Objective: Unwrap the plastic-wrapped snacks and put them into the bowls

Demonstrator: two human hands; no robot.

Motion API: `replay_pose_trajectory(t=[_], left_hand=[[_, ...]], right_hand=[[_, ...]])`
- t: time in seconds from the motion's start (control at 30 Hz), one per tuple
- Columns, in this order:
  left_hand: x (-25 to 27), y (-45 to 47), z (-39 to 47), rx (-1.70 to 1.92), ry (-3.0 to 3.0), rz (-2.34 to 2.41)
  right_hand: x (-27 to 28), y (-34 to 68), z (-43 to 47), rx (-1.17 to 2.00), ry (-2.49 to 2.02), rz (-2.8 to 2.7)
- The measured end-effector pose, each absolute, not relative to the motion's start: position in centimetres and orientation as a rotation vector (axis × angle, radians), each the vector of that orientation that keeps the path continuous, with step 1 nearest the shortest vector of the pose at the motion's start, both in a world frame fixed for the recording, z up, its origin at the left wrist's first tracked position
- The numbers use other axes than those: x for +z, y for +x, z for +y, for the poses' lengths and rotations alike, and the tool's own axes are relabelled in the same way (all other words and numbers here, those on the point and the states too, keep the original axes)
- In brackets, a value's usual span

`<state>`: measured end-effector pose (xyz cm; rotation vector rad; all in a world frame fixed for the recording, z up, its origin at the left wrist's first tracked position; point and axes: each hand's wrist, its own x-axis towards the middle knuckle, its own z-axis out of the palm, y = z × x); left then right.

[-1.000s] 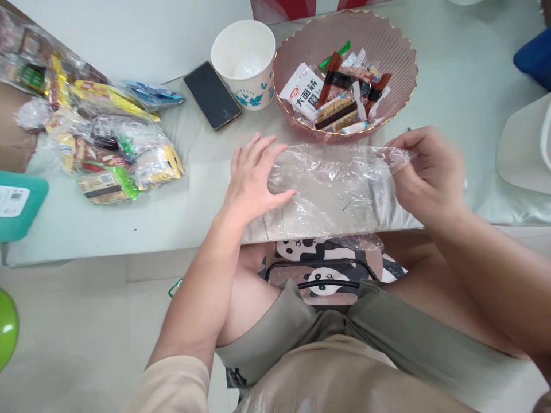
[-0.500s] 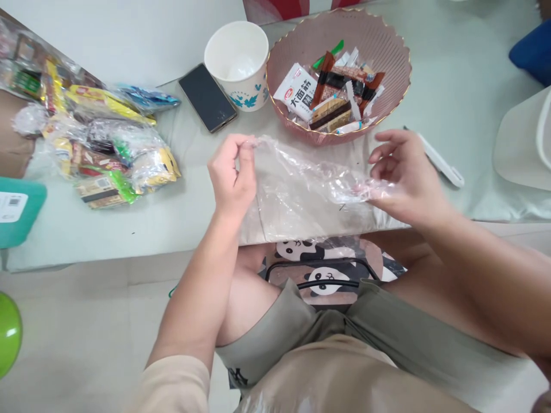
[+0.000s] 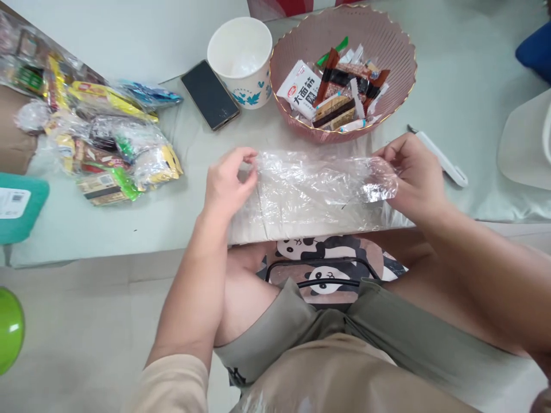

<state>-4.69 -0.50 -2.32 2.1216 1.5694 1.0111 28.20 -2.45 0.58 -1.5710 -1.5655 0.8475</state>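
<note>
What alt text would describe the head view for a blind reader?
The right hand holds crinkled clear plastic over a table, with the left hand at its other end. Beyond are a pink bowl of wrapped snacks, a paper cup and a phone.

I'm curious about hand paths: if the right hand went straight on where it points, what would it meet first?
Past the clear plastic it holds, the right hand would probably meet the pink bowl first, though depth is unclear.
</note>
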Motion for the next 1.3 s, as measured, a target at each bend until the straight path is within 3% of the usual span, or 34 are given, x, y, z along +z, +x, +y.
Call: replay_pose_trajectory(t=[0.2, 0.4, 0.77, 1.0, 1.3], left_hand=[[-1.9, -4.3, -0.1, 1.606, 1.903, 1.355], [-2.3, -4.3, -0.1, 1.201, 1.773, 1.313], [-1.0, -3.4, -0.7, 1.388, 1.431, 1.062], [-0.2, -3.1, -0.5, 1.501, 1.209, 1.303], [0.2, -3.9, 0.0, 1.2, 1.082, 1.278]], right_hand=[[0.3, 28.6, -1.8, 0.604, -1.701, -1.666], [-0.1, 28.9, -1.6, 0.697, -1.682, -1.684], [0.2, 28.6, -1.6, 0.736, -1.752, -1.695], [-0.1, 28.3, -1.5, 0.708, -1.734, -1.755], [-1.2, 28.7, -1.5, 0.68, -1.692, -1.82]])
